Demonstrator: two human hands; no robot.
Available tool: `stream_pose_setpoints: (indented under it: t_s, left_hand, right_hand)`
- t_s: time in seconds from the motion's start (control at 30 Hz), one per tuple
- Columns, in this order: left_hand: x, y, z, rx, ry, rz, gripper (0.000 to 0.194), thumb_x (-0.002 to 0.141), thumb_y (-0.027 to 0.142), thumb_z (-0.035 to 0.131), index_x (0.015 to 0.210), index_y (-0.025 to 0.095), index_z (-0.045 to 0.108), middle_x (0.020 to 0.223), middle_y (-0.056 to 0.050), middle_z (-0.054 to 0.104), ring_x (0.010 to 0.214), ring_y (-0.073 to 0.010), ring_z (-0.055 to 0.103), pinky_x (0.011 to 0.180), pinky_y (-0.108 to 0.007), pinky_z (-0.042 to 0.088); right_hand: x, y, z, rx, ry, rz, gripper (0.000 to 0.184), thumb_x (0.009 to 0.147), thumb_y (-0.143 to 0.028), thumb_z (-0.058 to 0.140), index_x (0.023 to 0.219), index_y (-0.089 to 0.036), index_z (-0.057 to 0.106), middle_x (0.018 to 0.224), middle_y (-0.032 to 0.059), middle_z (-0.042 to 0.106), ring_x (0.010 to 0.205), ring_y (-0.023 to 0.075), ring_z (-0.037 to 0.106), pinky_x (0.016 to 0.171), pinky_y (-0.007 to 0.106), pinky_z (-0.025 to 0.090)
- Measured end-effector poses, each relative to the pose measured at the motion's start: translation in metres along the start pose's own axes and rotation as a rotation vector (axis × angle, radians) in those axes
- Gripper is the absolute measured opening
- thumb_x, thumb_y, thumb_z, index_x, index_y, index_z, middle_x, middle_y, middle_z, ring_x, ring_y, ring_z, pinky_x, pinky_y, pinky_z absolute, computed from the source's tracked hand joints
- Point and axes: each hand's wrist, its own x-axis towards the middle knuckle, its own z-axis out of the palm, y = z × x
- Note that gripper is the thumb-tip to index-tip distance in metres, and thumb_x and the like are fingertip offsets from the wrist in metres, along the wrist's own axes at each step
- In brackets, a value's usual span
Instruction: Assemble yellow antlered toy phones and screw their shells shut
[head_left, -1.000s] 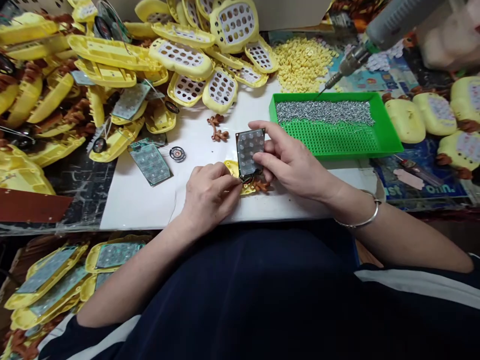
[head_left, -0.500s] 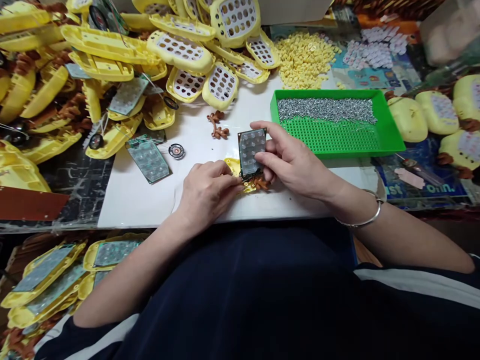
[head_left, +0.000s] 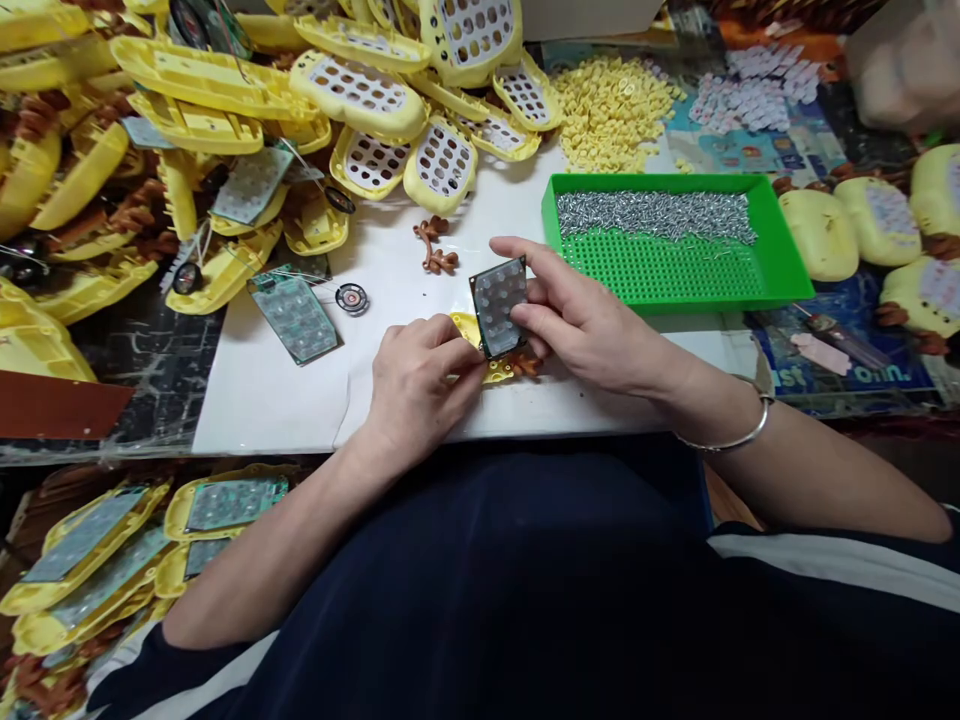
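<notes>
My right hand (head_left: 585, 320) pinches a small grey keypad circuit board (head_left: 499, 305) and holds it tilted upright over a yellow plastic shell (head_left: 480, 350) with a brown piece at its edge. My left hand (head_left: 416, 385) has its fingers curled and pressed onto the shell's left side, just under the board. Both hands rest on the white work board (head_left: 285, 400) near its front edge.
A green tray (head_left: 780, 270) with a heap of small screws stands right of the hands. Yellow perforated shells (head_left: 360, 90) pile up at the back and left. Another keypad board (head_left: 294, 315), a small speaker (head_left: 351, 298) and a brown piece (head_left: 435, 245) lie on the white board. More shells lie below left.
The power screwdriver that hung over the tray's back corner a second ago has left the view. My right hand has tilted the keypad board slightly; my left hand has shifted a little toward it.
</notes>
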Motion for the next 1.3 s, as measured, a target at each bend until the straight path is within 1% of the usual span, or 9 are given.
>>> stream_pose_setpoints:
  t_s: [0.17,0.37,0.47,0.57,0.67,0.83,0.97,1.13,1.3]
  left_hand:
    - [0.002,-0.008,0.0,-0.162,-0.084,-0.016,0.015,0.086,0.024,0.06,0.081,0.02,0.074,0.077,-0.004,0.066,0.071,-0.0172,0.058,0.064,-0.031,0.04]
    - [0.004,-0.012,-0.002,-0.27,-0.099,-0.016,0.016,0.086,0.023,0.061,0.082,0.02,0.076,0.078,-0.006,0.068,0.074,-0.018,0.06,0.067,-0.031,0.044]
    - [0.003,-0.012,-0.002,-0.268,-0.085,-0.01,0.015,0.084,0.021,0.062,0.083,0.019,0.077,0.074,-0.005,0.067,0.07,-0.0168,0.058,0.063,-0.029,0.042]
    - [0.003,-0.013,-0.002,-0.295,-0.106,-0.029,0.014,0.083,0.02,0.063,0.082,0.017,0.077,0.071,-0.005,0.067,0.065,-0.0153,0.056,0.06,-0.029,0.041]
    - [0.003,-0.013,-0.003,-0.306,-0.139,-0.045,0.015,0.084,0.022,0.063,0.083,0.018,0.077,0.07,-0.004,0.067,0.064,-0.0149,0.056,0.059,-0.029,0.041]
    - [0.004,-0.014,-0.008,-0.28,-0.165,0.009,0.018,0.087,0.026,0.06,0.085,0.02,0.077,0.074,-0.004,0.067,0.068,-0.0162,0.057,0.062,-0.03,0.042]
    - [0.003,-0.016,-0.01,-0.267,-0.165,0.082,0.02,0.09,0.025,0.057,0.091,0.019,0.076,0.081,-0.006,0.068,0.074,-0.0182,0.058,0.066,-0.031,0.044]
    - [-0.002,-0.019,-0.007,-0.198,-0.156,0.116,0.02,0.091,0.027,0.055,0.091,0.022,0.075,0.086,-0.008,0.064,0.084,-0.0227,0.057,0.073,-0.036,0.044]
    - [-0.007,-0.018,-0.006,-0.121,-0.097,0.119,0.02,0.092,0.031,0.055,0.089,0.024,0.074,0.079,-0.006,0.057,0.078,-0.0223,0.051,0.071,-0.038,0.039]
  right_hand:
    - [0.013,-0.006,-0.01,-0.165,-0.13,-0.101,0.057,0.092,-0.016,0.041,0.148,-0.017,0.03,0.115,0.0066,0.065,0.098,0.0183,0.063,0.088,0.032,0.05]
    - [0.035,-0.003,-0.023,-0.135,-0.363,-0.201,0.056,0.094,-0.019,0.043,0.149,-0.021,0.033,0.145,0.0083,0.051,0.12,0.0195,0.056,0.1,0.035,0.047]
    - [0.04,0.001,-0.024,-0.132,-0.433,-0.237,0.058,0.094,-0.019,0.043,0.15,-0.022,0.031,0.153,0.0065,0.042,0.132,0.0196,0.048,0.107,0.036,0.043]
    - [0.039,0.002,-0.024,-0.138,-0.435,-0.261,0.058,0.094,-0.018,0.044,0.151,-0.024,0.031,0.154,0.0048,0.041,0.137,0.0199,0.044,0.111,0.038,0.039]
    - [0.037,0.001,-0.022,-0.149,-0.399,-0.252,0.057,0.094,-0.019,0.044,0.15,-0.023,0.032,0.15,0.0062,0.046,0.133,0.0206,0.048,0.109,0.038,0.04]
    - [0.036,0.002,-0.019,-0.133,-0.388,-0.217,0.055,0.095,-0.019,0.044,0.149,-0.021,0.032,0.127,0.0047,0.062,0.109,0.016,0.061,0.096,0.031,0.047]
    - [0.039,0.002,-0.018,-0.139,-0.393,-0.214,0.054,0.092,-0.017,0.046,0.145,-0.022,0.037,0.122,0.0014,0.063,0.107,0.015,0.061,0.093,0.029,0.047]
    - [0.04,-0.001,-0.018,-0.121,-0.399,-0.247,0.053,0.092,-0.016,0.047,0.144,-0.02,0.039,0.128,0.0049,0.06,0.112,0.0162,0.058,0.097,0.03,0.044]
    - [0.04,-0.002,-0.02,-0.074,-0.425,-0.142,0.051,0.092,-0.016,0.046,0.142,-0.022,0.041,0.1,-0.0006,0.066,0.084,0.0111,0.062,0.08,0.022,0.048]
